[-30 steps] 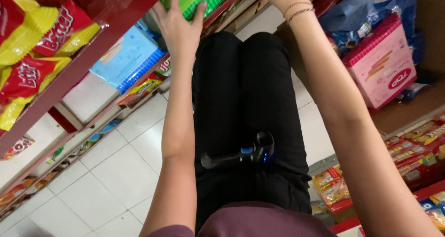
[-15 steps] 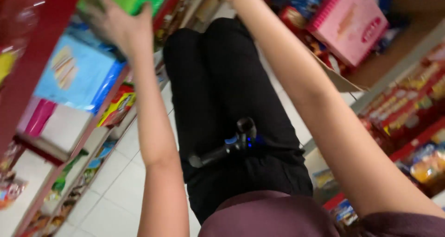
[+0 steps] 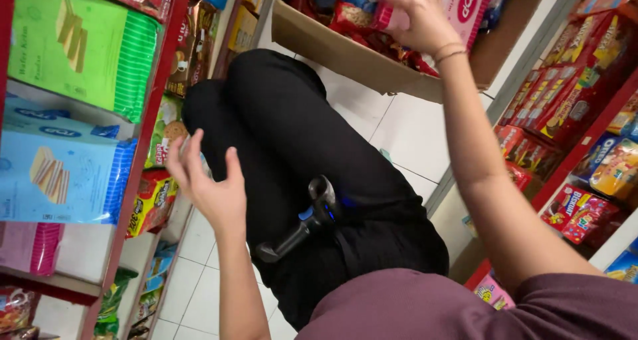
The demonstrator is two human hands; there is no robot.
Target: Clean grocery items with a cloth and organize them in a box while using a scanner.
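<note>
A black handheld scanner (image 3: 307,222) rests on the lap, lower centre of the frame. Just left of it the left hand (image 3: 211,187) hovers empty, fingers spread. At top centre the right hand (image 3: 420,14) reaches with fingers spread to the pink wafer box (image 3: 458,4) in the cardboard carton (image 3: 345,51), touching but not clamped. A firm two-sided grip across the box edge looks wise before lifting it clear of neighbouring packs.

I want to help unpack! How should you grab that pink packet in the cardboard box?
Probably by its two long side edges, reaching down from above. The pink packet stands propped among other snacks in the cardboard box, its flat face showing and upper part free. The right hand already reaches there, fingers spread.
</note>
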